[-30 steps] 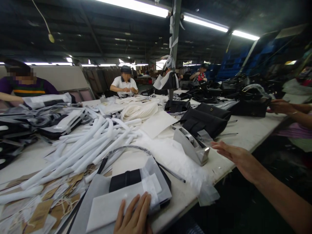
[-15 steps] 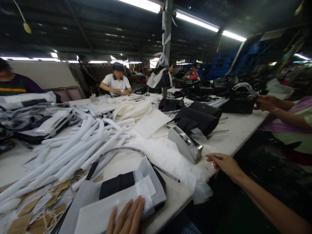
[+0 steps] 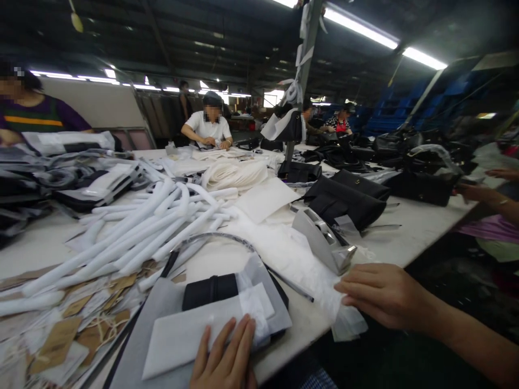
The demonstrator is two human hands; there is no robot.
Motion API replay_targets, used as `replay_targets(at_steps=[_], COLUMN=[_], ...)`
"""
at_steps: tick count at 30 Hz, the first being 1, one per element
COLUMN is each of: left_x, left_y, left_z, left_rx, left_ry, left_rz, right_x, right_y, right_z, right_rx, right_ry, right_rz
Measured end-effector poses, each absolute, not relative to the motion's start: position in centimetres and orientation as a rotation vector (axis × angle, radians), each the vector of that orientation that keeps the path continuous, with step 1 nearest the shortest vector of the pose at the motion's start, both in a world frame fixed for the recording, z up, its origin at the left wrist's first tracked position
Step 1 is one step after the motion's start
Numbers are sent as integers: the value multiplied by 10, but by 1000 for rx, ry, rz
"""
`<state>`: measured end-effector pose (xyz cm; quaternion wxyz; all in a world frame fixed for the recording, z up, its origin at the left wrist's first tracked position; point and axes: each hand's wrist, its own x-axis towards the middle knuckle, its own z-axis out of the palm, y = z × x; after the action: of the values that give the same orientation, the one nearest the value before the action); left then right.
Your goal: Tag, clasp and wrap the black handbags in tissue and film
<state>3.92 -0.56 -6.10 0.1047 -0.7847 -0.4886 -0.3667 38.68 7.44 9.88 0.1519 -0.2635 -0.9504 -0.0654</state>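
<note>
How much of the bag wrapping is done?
Partly: a flat white sheet already covers part of the black bag up front. Now the left hand rests on that sheet; the right hand is near the grey tape dispenser, and I can't tell if it holds tape. Left: the bag's uncovered black part, maybe the mostly bare black bag behind.

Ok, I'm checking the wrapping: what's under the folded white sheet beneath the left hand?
Part of a black bag and grey wrapping show past its edges. What the white sheet and left hand cover can't be seen.
</note>
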Motion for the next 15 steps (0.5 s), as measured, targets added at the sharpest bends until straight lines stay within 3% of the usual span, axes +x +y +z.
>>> replay_targets(at_steps=[4,7,15], left_x=[49,52,56], left_y=[-9,-9,-3], left_z=[-52,-51,-65], left_rx=[-2295,-2263,-2120], left_ry=[-1506,-1523,-1460], left_rz=[-1151,-1159,-1230], right_x=[308,257,180], right_y=[97,125,183], right_z=[103,94,67], right_rx=[-596,-467,-371], right_ry=[-2818,-2930,-3412], right_rz=[305,467,164])
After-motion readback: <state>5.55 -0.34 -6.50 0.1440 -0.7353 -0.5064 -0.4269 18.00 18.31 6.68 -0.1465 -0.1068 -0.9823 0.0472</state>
